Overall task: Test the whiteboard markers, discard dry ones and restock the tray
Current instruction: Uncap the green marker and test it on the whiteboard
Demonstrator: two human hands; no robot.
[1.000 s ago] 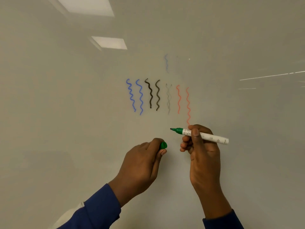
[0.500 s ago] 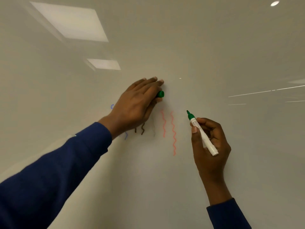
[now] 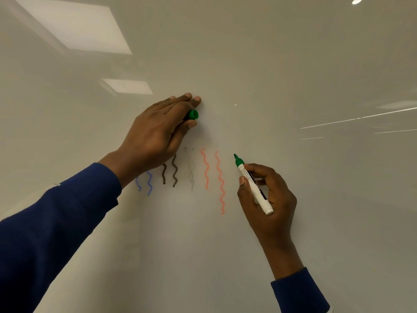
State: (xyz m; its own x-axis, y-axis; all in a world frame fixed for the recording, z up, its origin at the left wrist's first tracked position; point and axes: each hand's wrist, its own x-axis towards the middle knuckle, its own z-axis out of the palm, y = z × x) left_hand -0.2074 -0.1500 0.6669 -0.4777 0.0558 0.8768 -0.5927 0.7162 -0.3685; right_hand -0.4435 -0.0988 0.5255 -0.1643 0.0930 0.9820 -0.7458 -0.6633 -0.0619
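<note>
Left hand [image 3: 158, 134] pinches green cap [image 3: 193, 114] against whiteboard [image 3: 293, 64]; right hand [image 3: 274, 204] grips green marker [image 3: 251, 182].

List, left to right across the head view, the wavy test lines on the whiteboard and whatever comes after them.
blue lines → black lines → faint grey line → orange lines → green marker, gripped by the right hand

Print on the green marker [image 3: 252, 183] is unreadable.

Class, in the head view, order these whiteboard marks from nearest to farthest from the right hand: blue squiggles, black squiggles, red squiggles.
1. red squiggles, just left of the right hand.
2. black squiggles, further left, partly under the left hand.
3. blue squiggles, farthest left of all.
</note>
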